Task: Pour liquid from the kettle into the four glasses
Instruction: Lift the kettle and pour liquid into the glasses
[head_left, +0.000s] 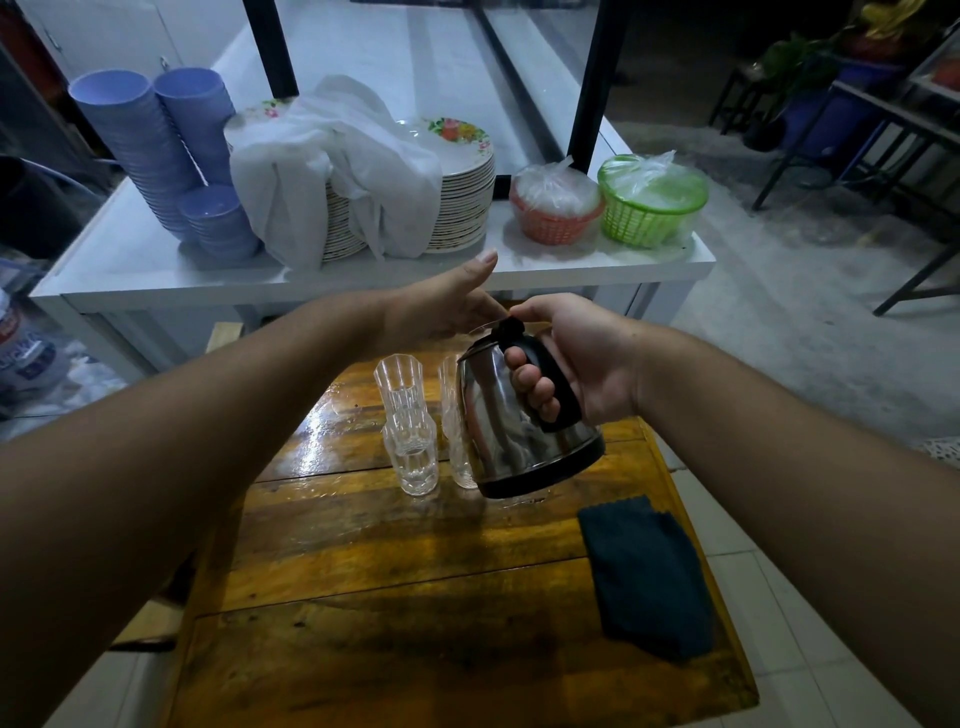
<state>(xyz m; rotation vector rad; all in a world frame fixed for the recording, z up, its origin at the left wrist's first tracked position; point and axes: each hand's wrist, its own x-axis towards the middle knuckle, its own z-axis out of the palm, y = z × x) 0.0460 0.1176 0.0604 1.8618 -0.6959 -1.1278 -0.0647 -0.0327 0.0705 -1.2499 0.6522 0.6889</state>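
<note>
From the head camera, the right hand (587, 364) has its grip wrapped tight around the black handle of a stainless steel electric kettle (519, 421), thumb lying over the top near the lid, and holds it off the wooden surface (415, 571) with the body tipped forward, away from the person. The left hand (447, 306) reaches in with fingers spread flat, resting on or just over the kettle's lid; whether it touches cannot be told for sure. Below and just left of the kettle stand the faceted clear glasses: a near glass (415, 457) and a far glass (399, 384) show plainly, and two more, one (462, 462) nearer and one (447, 374) farther, are partly hidden behind the kettle's wall. No stream of liquid can be made out, and the near glass appears to have only a little at its bottom, if anything. The spout is hidden, so which glass it is aimed at is unclear. The surface around the glasses looks wet and shiny. A dark folded cloth (644, 577) lies on the surface well apart to the right. The step in hand seems to be the pour itself, likely early on. The next move calls for a slow, steady tilt with the spout kept over one rim, the lid held down, then a shift to the neighbouring glass without knocking the close-packed group.
</note>
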